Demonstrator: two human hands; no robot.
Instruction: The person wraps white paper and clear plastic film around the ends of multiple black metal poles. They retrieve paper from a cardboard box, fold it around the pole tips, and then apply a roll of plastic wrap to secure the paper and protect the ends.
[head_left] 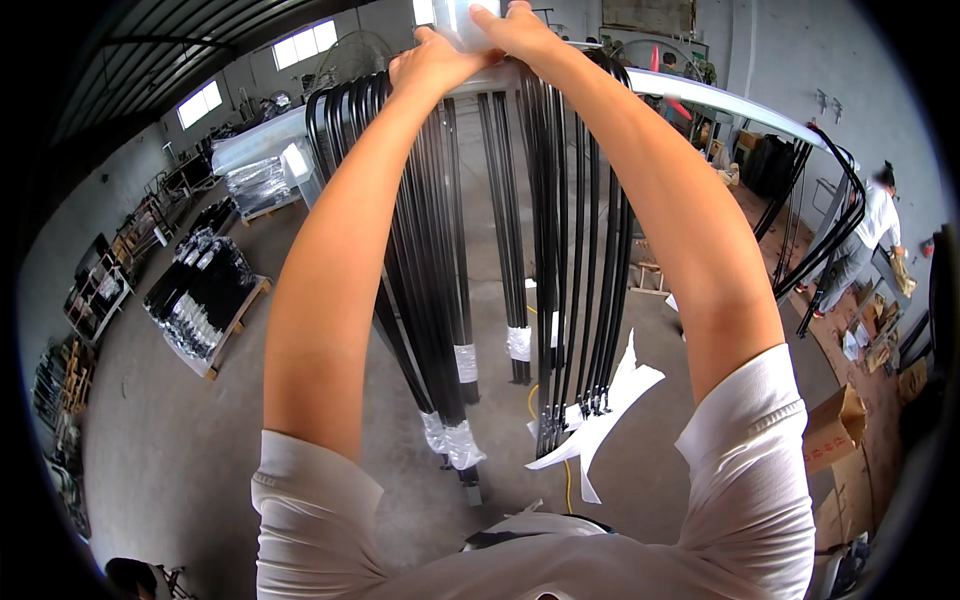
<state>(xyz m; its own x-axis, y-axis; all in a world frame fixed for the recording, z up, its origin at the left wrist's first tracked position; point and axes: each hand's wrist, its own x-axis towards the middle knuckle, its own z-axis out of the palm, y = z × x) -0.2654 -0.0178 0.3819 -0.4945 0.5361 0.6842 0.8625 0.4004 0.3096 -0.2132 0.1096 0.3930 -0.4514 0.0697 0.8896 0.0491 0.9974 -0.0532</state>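
Note:
Both my arms reach up to the top edge of the view. My right hand grips a whitish, translucent roll, its thumb laid on the roll's side. Just under and left of it, my left hand is curled with its thumb raised; what it holds is hidden. Long black tubes hang in bunches from a high rail below my hands. Several bunches have clear film wrapped round their lower ends. A second group of black tubes hangs under my right forearm.
A white torn sheet lies near the tube ends. To the left stands a pallet with wrapped black goods. A pale beam runs right to more hanging tubes. A person stands beyond them; a cardboard box sits at right.

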